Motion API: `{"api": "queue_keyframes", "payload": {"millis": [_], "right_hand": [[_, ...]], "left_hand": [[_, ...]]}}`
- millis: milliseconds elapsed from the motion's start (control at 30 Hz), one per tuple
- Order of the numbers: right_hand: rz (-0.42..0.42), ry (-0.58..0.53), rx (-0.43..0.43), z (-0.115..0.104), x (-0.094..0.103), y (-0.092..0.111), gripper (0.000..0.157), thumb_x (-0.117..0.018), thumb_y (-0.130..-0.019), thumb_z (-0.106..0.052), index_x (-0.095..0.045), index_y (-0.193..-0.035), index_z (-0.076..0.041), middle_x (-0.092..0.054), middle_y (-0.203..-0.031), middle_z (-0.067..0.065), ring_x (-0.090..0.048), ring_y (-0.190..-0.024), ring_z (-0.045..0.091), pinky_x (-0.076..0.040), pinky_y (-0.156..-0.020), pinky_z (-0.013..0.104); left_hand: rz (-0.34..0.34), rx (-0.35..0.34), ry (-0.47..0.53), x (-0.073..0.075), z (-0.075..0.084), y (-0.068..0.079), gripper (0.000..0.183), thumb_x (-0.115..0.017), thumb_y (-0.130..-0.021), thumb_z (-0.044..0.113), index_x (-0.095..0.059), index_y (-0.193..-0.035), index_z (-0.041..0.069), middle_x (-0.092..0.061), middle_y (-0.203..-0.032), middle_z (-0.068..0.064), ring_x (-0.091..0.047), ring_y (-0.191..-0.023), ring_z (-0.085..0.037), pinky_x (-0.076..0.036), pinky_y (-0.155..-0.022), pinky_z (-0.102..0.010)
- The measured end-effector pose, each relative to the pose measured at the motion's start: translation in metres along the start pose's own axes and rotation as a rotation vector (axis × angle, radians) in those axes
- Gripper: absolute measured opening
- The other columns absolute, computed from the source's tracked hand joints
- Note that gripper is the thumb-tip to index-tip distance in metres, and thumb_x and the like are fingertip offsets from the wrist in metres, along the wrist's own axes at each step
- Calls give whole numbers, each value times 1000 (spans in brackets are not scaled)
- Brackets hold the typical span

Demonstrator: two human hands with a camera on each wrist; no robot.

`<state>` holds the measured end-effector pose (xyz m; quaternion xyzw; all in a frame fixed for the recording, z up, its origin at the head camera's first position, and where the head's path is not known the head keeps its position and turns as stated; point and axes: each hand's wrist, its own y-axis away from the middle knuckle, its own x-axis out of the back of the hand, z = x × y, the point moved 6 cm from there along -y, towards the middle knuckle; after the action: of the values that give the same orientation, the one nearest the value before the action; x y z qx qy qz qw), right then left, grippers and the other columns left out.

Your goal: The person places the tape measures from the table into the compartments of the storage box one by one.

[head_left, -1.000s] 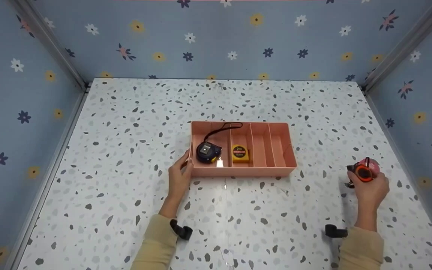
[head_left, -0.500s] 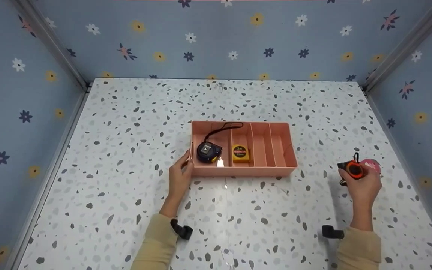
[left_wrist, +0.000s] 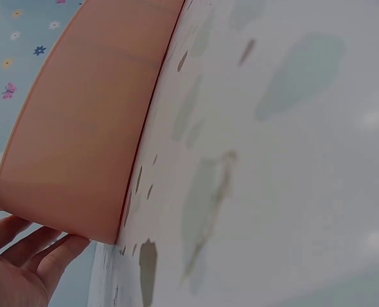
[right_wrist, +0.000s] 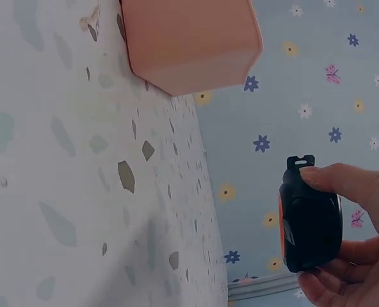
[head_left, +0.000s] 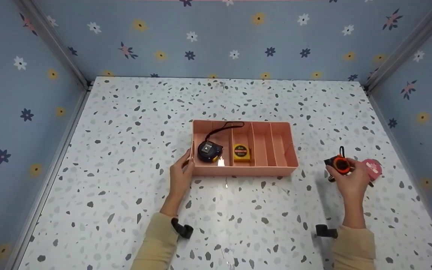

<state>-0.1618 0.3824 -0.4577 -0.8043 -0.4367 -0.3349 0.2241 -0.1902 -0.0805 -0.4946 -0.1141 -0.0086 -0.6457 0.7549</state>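
A pink divided box (head_left: pixel 244 171) stands mid-table. My left hand (head_left: pixel 180 176) grips its left end; in the left wrist view the fingers (left_wrist: pixel 32 249) bend against the end wall and the thumb lies at the rim. The wide left compartment holds a dark blue tape measure (head_left: pixel 209 152) with a black wrist strap. A yellow tape measure (head_left: pixel 241 153) lies in the compartment beside it. Right of the box, my right hand (head_left: pixel 351 183) pinches a black and orange tape measure (head_left: pixel 340 164), held up off the table in the right wrist view (right_wrist: pixel 312 224).
A pink round tape measure (head_left: pixel 372 169) lies on the table just right of my right hand. Two narrow compartments (head_left: pixel 264 146) fill the box's right part. Blue flowered panels (head_left: pixel 231 41) wall the speckled table (head_left: pixel 144 112) at the back and both sides.
My right hand has moved left with the black and orange tape measure, away from the pink one, which now shows more fully. My left hand stays at the box.
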Motion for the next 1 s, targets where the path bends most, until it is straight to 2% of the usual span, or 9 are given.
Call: {"api": "queue_keyframes", "payload": {"millis": [433,667,867,1000], "right_hand": [[-36,-25,110,-24,-18,2,60,-72,-72,-20,-47,-120,6,-48,-111,22,-45,-101,33,-43,-80,42],[-79,-29,148,-38,-29,3,62,-73,-71,-21,-46,-121,5,-47,-112,21,-45,-101,32,-45,-78,40],[-86,-52,218,-48,-35,3,58,-75,-69,-15,-48,-116,7,-48,-107,22,-46,-96,33,-42,-78,41],[-94,-56,259,-54,-38,4,57,-75,-69,-14,-49,-115,8,-49,-106,23,-47,-95,33,-41,-80,42]], "left_hand": [[10,1,-9,-1,-2,-1,39,-47,-84,-3,-46,-123,-9,-48,-124,-20,-54,-102,-31,-44,-89,-29],[2,3,27,-3,-35,-8,39,-48,-86,1,-47,-125,-2,-48,-125,-16,-53,-102,-28,-44,-89,-30],[13,-14,4,-3,-39,-8,39,-47,-87,4,-48,-126,1,-49,-125,-12,-53,-104,-23,-44,-88,-25],[9,-31,-6,-3,-37,-7,38,-47,-87,3,-47,-125,0,-49,-125,-12,-53,-105,-23,-44,-88,-27]]}}
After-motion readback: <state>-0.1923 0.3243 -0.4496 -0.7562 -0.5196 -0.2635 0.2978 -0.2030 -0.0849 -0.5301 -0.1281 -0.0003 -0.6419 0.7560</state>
